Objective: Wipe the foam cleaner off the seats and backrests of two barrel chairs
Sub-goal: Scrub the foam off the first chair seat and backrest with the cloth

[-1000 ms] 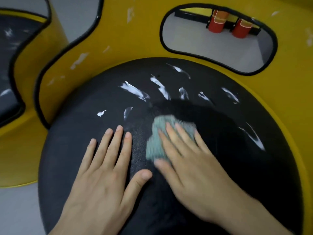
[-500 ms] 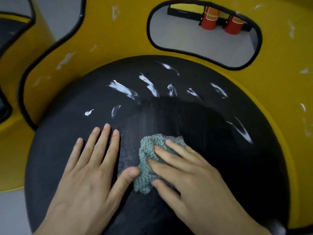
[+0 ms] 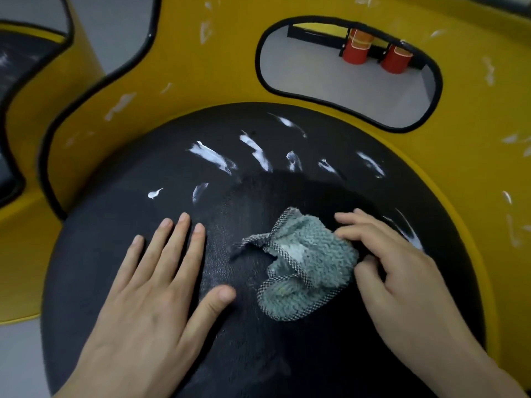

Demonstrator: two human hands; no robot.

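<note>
Cloth (image 3: 313,259): grey-green towelling with a checked hem; bunched and partly folded over itself, lying on the seat right of centre

Right hand (image 3: 402,271): at the cloth's right edge, fingers curled onto the bunched fabric and gripping it, not laid flat on top

Left hand (image 3: 152,297): flat on the seat left of the cloth, fingers straight and spread, thumb pointing toward the cloth without touching it; holds nothing and looks to be a brace

Seat (image 3: 115,225): black, round, domed and textured; the centre looks wiped and faintly damp

Foam (image 3: 214,158): white streaks in an arc across the far half of the seat, two small ones toward the left edge, one long streak at the right edge just beyond the right hand

Backrest (image 3: 201,61): yellow with black trim, curving round the far and right edges of the seat; scattered white flecks, apparently not yet wiped; oval opening (image 3: 344,81) with two red cylinders (image 3: 356,50) visible through it

Second chair (image 3: 57,90): same pattern, off the left edge, pale marks on its dark seat

Step in hand, as judged: regathering the cloth for another pass, with the task at an early stage

Handling note: turn a clean face down, flatten the palm over it, sweep from the far edge in toward the wiped centre in overlapping arcs, then follow the rim to lift the right-edge streak; refold once the face loads up, so the foam lifts rather than smears
</note>
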